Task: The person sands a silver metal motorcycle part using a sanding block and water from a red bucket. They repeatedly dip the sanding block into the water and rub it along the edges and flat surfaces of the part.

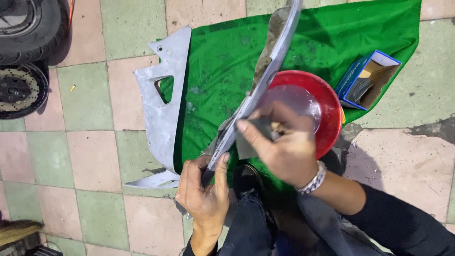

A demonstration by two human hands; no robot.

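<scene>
Right hand (284, 147): silver link bracelet (313, 180) at the wrist, black long sleeve (403, 223) pushed up past it. Left hand (204, 194): wrist bare, a dark cuff possibly starting at frame bottom. Dark blue jeans (251, 223), grimy; black shoe (246, 178) just beneath the hands.

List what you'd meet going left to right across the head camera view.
Black motorcycle tyre → flat grey fairing panel on green cloth → left hand → right hand → round red plastic basin → open blue cardboard box.
</scene>
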